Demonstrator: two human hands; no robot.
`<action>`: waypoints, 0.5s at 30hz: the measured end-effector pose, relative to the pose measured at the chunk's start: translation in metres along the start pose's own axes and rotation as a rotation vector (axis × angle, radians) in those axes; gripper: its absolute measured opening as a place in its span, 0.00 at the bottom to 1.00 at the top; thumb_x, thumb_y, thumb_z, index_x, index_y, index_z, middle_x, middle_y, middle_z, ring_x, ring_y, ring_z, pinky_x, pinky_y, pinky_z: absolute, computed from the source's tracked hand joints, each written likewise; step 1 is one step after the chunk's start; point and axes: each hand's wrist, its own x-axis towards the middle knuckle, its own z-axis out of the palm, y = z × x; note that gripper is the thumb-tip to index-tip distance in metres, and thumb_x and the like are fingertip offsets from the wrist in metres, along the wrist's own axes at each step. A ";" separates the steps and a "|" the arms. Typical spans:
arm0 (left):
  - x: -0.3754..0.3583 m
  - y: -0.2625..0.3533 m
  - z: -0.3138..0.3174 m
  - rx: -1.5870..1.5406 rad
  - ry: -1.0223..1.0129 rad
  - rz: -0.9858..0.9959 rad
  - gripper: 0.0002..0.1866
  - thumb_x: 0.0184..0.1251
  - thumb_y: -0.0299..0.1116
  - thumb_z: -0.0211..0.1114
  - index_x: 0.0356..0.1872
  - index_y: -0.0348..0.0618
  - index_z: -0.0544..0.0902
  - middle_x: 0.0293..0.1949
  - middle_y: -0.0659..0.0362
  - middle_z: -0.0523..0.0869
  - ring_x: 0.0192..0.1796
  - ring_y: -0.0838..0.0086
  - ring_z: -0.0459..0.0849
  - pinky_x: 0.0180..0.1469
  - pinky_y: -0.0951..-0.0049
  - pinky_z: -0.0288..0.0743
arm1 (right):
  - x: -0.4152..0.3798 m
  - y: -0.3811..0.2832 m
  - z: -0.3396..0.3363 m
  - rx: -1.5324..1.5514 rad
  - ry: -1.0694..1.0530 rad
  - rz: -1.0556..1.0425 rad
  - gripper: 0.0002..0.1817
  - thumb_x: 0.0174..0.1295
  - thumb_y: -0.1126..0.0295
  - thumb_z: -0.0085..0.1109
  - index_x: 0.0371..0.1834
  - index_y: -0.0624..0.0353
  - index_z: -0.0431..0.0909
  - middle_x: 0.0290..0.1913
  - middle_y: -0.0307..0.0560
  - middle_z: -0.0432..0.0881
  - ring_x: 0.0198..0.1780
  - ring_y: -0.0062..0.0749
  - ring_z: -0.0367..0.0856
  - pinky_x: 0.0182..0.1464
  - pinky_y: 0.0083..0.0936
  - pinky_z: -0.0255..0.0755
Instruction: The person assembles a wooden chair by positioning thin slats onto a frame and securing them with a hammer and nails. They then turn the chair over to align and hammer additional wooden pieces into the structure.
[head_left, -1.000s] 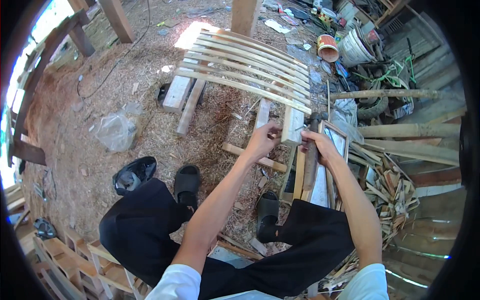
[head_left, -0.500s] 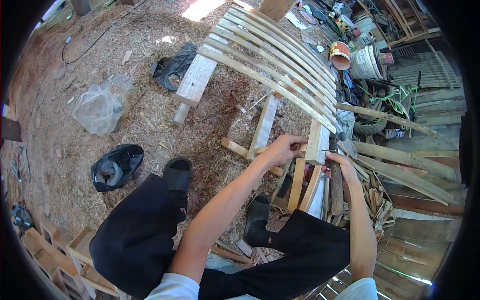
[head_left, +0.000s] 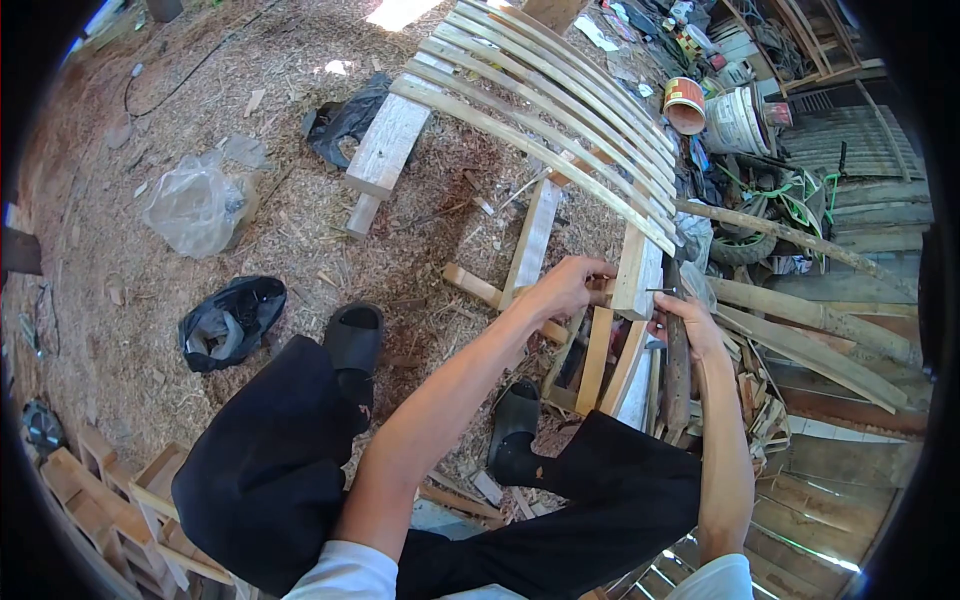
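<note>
A slatted wooden frame [head_left: 540, 125] spreads ahead of me, its thin curved slats lying across two thick beams. At the near end of the right beam [head_left: 634, 282], my left hand [head_left: 565, 287] is closed around a short wood piece [head_left: 602, 292] against the beam's left side. On the other side, my right hand [head_left: 688, 318] is closed on a hammer, whose dark handle [head_left: 677, 385] points down toward me. A thin nail [head_left: 656, 290] shows by the beam's end, close to my right fingertips. The right hand partly covers the hammer.
Wood shavings cover the ground. A clear plastic bag [head_left: 198, 212] and a black bag [head_left: 232, 322] lie at left. Buckets [head_left: 735, 122], long poles [head_left: 800, 245] and a scrap-wood pile [head_left: 760, 405] crowd the right. Wooden frames [head_left: 110, 500] stand at lower left.
The view has shifted slightly. Both hands stay at the beam's end, and the hammer handle hangs at nearly the same angle beside the nail.
</note>
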 end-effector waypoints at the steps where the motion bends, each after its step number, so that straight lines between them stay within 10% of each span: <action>1: 0.000 0.000 0.000 0.009 -0.009 -0.011 0.26 0.51 0.23 0.73 0.55 0.37 0.80 0.48 0.51 0.85 0.49 0.66 0.81 0.54 0.68 0.73 | 0.001 0.001 0.000 -0.010 0.007 -0.007 0.14 0.59 0.67 0.67 0.44 0.63 0.79 0.35 0.40 0.82 0.34 0.24 0.81 0.37 0.26 0.80; 15: -0.008 0.004 -0.011 0.214 -0.032 0.019 0.24 0.60 0.27 0.67 0.59 0.38 0.77 0.55 0.51 0.81 0.58 0.65 0.78 0.61 0.69 0.70 | 0.002 0.002 0.016 0.081 -0.015 0.021 0.13 0.63 0.70 0.61 0.47 0.66 0.77 0.40 0.45 0.83 0.38 0.29 0.83 0.40 0.27 0.80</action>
